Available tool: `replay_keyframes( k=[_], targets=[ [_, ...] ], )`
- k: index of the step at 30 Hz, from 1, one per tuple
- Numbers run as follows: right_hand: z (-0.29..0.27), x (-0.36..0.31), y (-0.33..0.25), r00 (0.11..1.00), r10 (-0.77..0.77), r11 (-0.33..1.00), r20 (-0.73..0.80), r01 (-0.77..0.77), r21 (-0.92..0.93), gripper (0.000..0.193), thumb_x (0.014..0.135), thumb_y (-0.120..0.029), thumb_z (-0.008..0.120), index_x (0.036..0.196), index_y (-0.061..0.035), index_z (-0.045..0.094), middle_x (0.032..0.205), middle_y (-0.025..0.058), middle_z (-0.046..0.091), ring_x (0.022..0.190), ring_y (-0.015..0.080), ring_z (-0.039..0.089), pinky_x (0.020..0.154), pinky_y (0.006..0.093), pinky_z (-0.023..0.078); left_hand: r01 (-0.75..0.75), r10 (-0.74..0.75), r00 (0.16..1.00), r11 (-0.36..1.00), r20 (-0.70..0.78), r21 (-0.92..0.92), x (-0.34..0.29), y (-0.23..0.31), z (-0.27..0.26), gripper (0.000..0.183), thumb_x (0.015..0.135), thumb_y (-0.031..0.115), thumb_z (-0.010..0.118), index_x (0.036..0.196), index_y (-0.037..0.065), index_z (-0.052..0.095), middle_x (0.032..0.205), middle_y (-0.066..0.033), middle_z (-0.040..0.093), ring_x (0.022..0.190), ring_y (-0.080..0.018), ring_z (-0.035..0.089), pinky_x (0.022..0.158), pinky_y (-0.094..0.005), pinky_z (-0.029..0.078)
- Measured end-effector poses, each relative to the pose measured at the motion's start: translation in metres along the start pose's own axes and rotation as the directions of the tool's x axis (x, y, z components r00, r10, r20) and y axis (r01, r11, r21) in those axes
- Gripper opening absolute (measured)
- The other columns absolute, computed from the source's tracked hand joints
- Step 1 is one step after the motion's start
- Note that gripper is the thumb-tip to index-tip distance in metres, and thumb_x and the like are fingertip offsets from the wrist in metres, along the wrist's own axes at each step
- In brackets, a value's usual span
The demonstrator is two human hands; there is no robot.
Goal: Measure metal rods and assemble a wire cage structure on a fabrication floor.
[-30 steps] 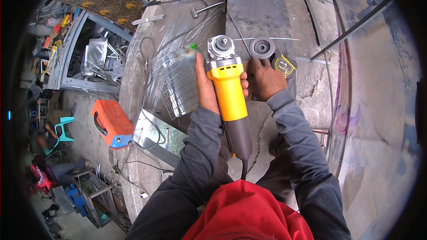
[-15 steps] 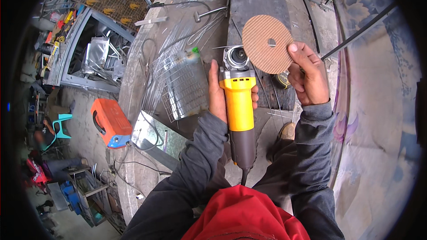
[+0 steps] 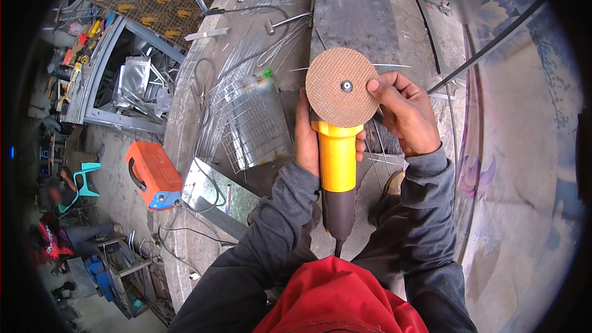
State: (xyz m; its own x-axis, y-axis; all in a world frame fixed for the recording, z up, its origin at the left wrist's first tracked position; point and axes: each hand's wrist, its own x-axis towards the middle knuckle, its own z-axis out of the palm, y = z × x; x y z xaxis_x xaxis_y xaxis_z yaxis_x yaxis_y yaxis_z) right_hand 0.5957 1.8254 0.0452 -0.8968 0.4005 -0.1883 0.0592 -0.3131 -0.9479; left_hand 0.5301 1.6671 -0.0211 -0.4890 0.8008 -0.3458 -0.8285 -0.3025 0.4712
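My left hand (image 3: 306, 139) is wrapped round the yellow and dark angle grinder (image 3: 338, 166), which points away from me with its cord end toward me. A tan cutting disc (image 3: 330, 95) lies over the grinder's head, and the spindle tip shows through the disc's centre hole. My right hand (image 3: 408, 111) pinches the disc's right edge between thumb and fingers. The disc hides the grinder's gear head and the flange beneath it.
A dark wooden plank (image 3: 354, 12) stretches away ahead. To the left lie a wire mesh (image 3: 256, 126) on sheet metal, a hammer (image 3: 270, 27), thin metal rods and an orange machine (image 3: 154, 176). A person (image 3: 58, 191) sits at the far left near a turquoise chair (image 3: 88, 179).
My right hand has moved left and down, bringing the disc from beside the grinder's head onto its spindle. My left hand keeps its hold on the grinder.
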Motion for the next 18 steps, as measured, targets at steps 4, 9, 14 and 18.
replay_keyframes(
  k=[4,9,14,18],
  targets=[
    [-0.003,-0.001,0.000,0.999,0.036,0.999,-0.019,-0.037,-0.028,0.019,0.087,-0.019,0.072,0.090,-0.0028,0.062,0.068,-0.0071,0.051,0.059,0.0008,0.039,0.053,0.0188,0.028,0.003,-0.003,1.000,1.000,-0.013,0.024,0.001,-0.001,0.000,0.106,0.076,0.091,0.027,0.106,-0.003,0.063,0.077,-0.0151,0.067,0.061,-0.0244,0.068,0.056,-0.0365,0.059],
    [0.001,-0.002,-0.003,0.999,-0.029,0.998,-0.044,0.026,-0.059,0.028,0.089,-0.022,0.071,0.101,0.0010,0.060,0.078,-0.0023,0.055,0.071,0.0056,0.048,0.064,0.0209,0.038,-0.014,0.016,0.999,0.999,-0.046,0.046,0.000,-0.001,0.000,0.107,0.076,0.092,0.026,0.107,-0.003,0.063,0.079,-0.0154,0.067,0.061,-0.0243,0.067,0.056,-0.0361,0.059],
    [-0.029,0.010,0.006,0.958,-0.124,0.973,-0.260,0.066,-0.222,0.039,0.091,-0.020,0.066,0.118,0.0054,0.053,0.100,0.0072,0.060,0.085,0.0123,0.054,0.077,0.0251,0.044,-0.018,0.019,0.999,0.999,-0.026,0.036,0.002,-0.001,0.003,0.107,0.076,0.092,0.026,0.109,-0.003,0.063,0.080,-0.0152,0.067,0.062,-0.0243,0.067,0.057,-0.0362,0.059],
    [-0.039,0.006,0.006,0.938,-0.256,0.940,-0.234,0.184,-0.289,0.030,0.094,-0.005,0.053,0.122,0.0043,0.051,0.117,0.0145,0.058,0.088,0.0154,0.058,0.080,0.0275,0.049,0.033,-0.033,0.998,0.999,-0.054,0.002,0.005,-0.002,0.001,0.106,0.076,0.091,0.026,0.108,-0.003,0.064,0.080,-0.0146,0.067,0.063,-0.0240,0.067,0.059,-0.0356,0.058]
  ],
)
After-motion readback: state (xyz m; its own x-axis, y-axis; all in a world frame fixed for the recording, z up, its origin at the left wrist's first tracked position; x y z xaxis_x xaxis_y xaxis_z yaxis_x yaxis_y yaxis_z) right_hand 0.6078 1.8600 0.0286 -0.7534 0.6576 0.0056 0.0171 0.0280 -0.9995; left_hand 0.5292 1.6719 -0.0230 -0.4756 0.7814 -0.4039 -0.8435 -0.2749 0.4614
